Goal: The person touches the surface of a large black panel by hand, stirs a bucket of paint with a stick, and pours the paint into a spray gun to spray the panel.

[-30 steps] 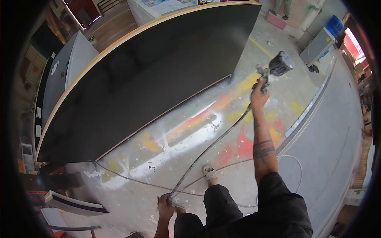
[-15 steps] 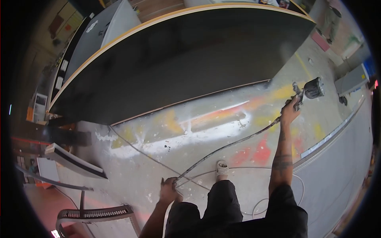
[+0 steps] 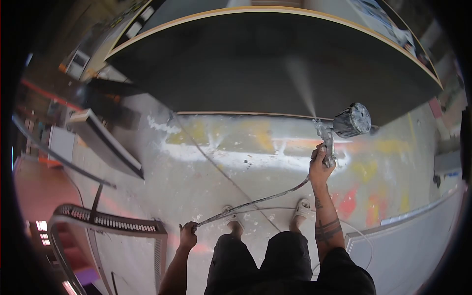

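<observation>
My right hand (image 3: 322, 164) is wrapped round the handle of a paint-smeared spray gun (image 3: 325, 136), whose round cup (image 3: 352, 120) sits at its right. A pale cone of mist (image 3: 301, 83) leaves the nozzle towards the large black panel (image 3: 221, 64) in front of me. From the gun's handle a dark, stained hose (image 3: 255, 201) runs down to my left hand (image 3: 188, 235), whose fingers are closed on it at the lower left. The panel has a light wooden edge along its top.
Paint-splashed floor (image 3: 246, 164) lies below the panel. A white-and-black slab (image 3: 105, 142) leans at the left, with a curved metal frame (image 3: 108, 222) below it. At the lower right is a grey panel (image 3: 408, 236). Thin hose crosses the floor near my feet.
My right hand and the gun have moved left, nearer the black panel, and mist now comes out. My left hand has shifted left with the hose. The view has turned, and both feet now show.
</observation>
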A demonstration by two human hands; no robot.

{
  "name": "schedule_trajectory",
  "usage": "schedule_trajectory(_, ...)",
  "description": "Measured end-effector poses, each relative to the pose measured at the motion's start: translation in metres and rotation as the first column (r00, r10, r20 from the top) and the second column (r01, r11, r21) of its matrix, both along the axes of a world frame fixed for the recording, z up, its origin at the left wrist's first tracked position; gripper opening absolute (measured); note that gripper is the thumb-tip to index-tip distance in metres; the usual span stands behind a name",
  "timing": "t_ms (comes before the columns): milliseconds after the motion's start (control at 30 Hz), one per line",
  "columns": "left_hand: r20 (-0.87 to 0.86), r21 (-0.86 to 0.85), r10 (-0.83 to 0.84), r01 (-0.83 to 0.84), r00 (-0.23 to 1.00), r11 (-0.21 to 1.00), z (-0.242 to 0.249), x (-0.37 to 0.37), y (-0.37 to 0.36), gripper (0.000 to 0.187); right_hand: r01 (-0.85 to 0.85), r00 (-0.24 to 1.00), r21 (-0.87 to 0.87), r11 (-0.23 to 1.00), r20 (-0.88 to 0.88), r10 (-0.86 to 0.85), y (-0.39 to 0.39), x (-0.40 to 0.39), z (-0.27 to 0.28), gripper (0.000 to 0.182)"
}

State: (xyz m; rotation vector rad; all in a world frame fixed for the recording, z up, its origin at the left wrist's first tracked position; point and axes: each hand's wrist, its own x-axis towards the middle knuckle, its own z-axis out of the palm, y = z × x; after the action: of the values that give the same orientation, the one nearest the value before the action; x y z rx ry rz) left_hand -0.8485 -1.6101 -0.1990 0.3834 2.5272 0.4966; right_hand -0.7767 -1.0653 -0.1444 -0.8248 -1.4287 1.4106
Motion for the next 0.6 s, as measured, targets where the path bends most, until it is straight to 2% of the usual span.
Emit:
schedule_trajectory(233, -0.019, 0.101, 0.247, -0.244, 0.969, 0.965, -0.009, 0.009, -0.077, 0.03, -0.301, 0.95, 0.037, 0.953, 0.094, 0.297, -0.107, -0.142, 0.005, 0.02)
schedule_trajectory(300, -0.025, 0.142, 0.302, -0.295, 0.953, 0.945, -0.008, 0.011, -0.091, 0.033, -0.354, 0.931, 0.132, 0.926, 0.144, 0.336, -0.133, -0.185, 0.003, 0.019)
schedule_trajectory(367, -0.019, 0.155, 0.35, -0.343, 0.937, 0.926, -0.007, 0.012, -0.106, 0.034, -0.404, 0.912, 0.131, 0.905, 0.139, 0.387, -0.159, -0.229, -0.004, 0.017)
schedule_trajectory(500, 0.021, 0.179, 0.464, -0.46, 0.886, 0.87, 0.002, 0.016, -0.133, 0.036, -0.473, 0.879, 0.118, 0.873, -0.007, 0.477, -0.227, -0.321, 0.0, 0.015)
schedule_trajectory(567, 0.05, 0.189, 0.486, -0.487, 0.872, 0.853, 0.001, 0.017, -0.147, 0.036, -0.507, 0.857, 0.16, 0.847, -0.01, 0.515, -0.249, -0.372, -0.015, 0.018)
schedule_trajectory(600, 0.058, 0.22, 0.522, -0.521, 0.851, 0.825, -0.005, 0.022, -0.159, 0.035, -0.501, 0.864, 0.206, 0.841, 0.056, 0.501, -0.263, -0.391, -0.011, 0.019)
